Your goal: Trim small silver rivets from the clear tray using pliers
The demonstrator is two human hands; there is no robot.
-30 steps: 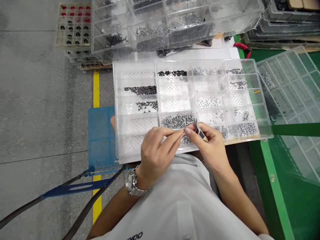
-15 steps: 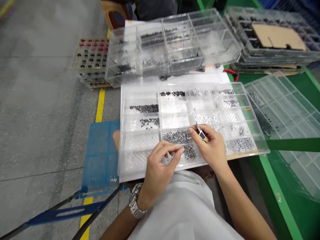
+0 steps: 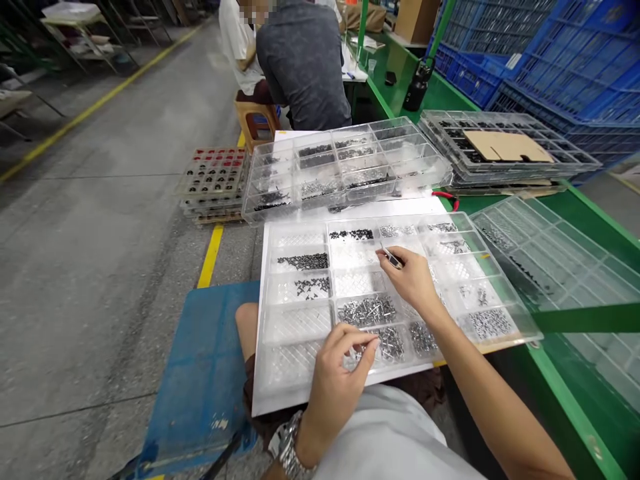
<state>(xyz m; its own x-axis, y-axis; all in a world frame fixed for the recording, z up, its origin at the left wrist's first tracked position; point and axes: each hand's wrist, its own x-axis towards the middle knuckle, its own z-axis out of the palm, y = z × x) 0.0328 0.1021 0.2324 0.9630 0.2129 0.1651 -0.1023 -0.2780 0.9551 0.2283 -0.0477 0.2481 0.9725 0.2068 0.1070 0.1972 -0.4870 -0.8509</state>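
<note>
My right hand [image 3: 411,277] is closed around a small silver metal tool [image 3: 393,259] with a thin pointed tip and a dark panel. It hovers over the middle compartments of a clear divided tray [image 3: 295,360]. My left hand [image 3: 343,367] is lower, above the tray's near edge, thumb and index fingertips pressed together; anything between them is too small to make out. Silver screws [image 3: 367,311] fill a compartment just beyond the left hand, and more silver screws [image 3: 391,343] lie beside its fingertips. Small black screws [image 3: 306,261] gather in compartments farther left.
Another divided tray [image 3: 320,160] stands beyond mine. Stacked trays with cardboard [image 3: 510,147] on top, a clear tray [image 3: 565,253] and a black bottle [image 3: 417,87] stand on the green bench [image 3: 565,393]. A blue seat [image 3: 200,360] is at left. Two people [image 3: 305,67] sit ahead.
The camera has tilted up, bringing the people and blue crates into view. My right hand has moved away from my left, farther over the tray, still holding the tool. The left stays pinched.
</note>
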